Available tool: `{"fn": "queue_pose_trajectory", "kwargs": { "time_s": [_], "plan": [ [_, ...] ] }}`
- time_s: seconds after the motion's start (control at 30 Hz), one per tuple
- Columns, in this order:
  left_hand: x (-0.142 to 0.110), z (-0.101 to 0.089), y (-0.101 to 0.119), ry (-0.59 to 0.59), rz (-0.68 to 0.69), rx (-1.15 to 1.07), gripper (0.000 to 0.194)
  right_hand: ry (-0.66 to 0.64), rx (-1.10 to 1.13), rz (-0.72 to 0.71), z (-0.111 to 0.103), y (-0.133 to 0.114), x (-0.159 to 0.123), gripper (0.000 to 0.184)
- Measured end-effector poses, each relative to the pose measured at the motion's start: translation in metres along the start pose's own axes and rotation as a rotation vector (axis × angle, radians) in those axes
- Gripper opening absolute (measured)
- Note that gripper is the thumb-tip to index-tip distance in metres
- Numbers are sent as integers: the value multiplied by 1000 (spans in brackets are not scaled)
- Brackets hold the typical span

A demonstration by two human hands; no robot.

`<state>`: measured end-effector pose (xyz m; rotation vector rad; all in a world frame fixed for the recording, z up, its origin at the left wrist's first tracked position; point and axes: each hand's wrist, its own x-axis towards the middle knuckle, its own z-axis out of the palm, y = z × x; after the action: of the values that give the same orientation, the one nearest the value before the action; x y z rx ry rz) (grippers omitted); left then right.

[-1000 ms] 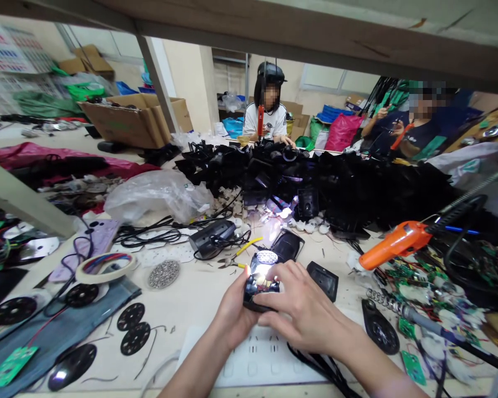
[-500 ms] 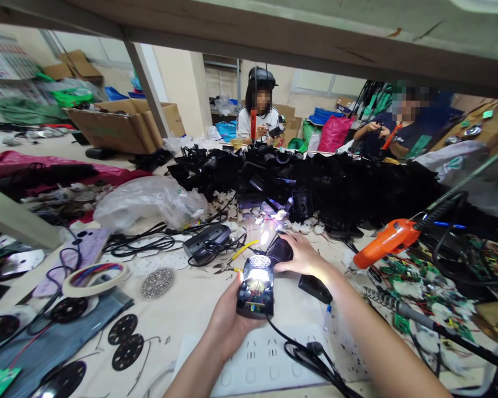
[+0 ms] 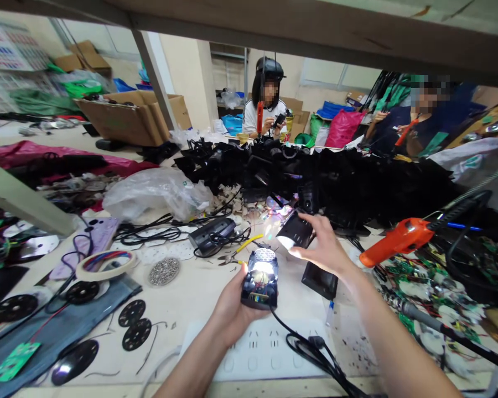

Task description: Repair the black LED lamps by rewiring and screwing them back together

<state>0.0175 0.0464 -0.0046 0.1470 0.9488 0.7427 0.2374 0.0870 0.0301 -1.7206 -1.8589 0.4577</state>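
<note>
My left hand (image 3: 232, 312) grips a small black lamp housing (image 3: 259, 279) from below; it is open on top, its LED board glows white, and a black cable (image 3: 311, 354) trails from it toward me. My right hand (image 3: 326, 249) is lifted just above the bench beyond it and holds a black plastic cover (image 3: 295, 231) between thumb and fingers. A second black cover (image 3: 319, 279) lies flat on the bench under my right wrist.
An orange electric screwdriver (image 3: 396, 241) hangs at the right over loose circuit boards. Yellow-handled pliers (image 3: 238, 252), a tape roll (image 3: 105, 264), a disc of screws (image 3: 163, 271) and black perforated discs (image 3: 136, 334) lie to the left. A long heap of black housings (image 3: 340, 182) fills the middle, with two people seated beyond. A white power strip (image 3: 253, 354) lies near me.
My right hand left the lit housing, reached forward to a black cover on the bench, and has lifted it. My left hand kept holding the housing.
</note>
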Motion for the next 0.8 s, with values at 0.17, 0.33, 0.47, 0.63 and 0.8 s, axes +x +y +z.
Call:
{"fn": "queue_pose_trajectory", "kwargs": {
  "time_s": [0.17, 0.33, 0.47, 0.63, 0.8],
  "plan": [
    [0, 8, 2, -79, -34, -7, 50, -15, 52, -317, -26, -40, -31, 82],
    [1, 13, 4, -150, -78, -9, 50, -77, 74, -309, -22, -48, -38, 79],
    [4, 14, 2, -141, -108, -48, 49, 6, 132, -188, -22, -34, -29, 71],
    [6, 13, -1, -149, -117, -71, 49, 44, 127, -123, -29, -29, -26, 70],
    [6, 15, 0, -140, -110, -51, 53, 35, 125, -167, -26, -30, -29, 70]
  ]
}}
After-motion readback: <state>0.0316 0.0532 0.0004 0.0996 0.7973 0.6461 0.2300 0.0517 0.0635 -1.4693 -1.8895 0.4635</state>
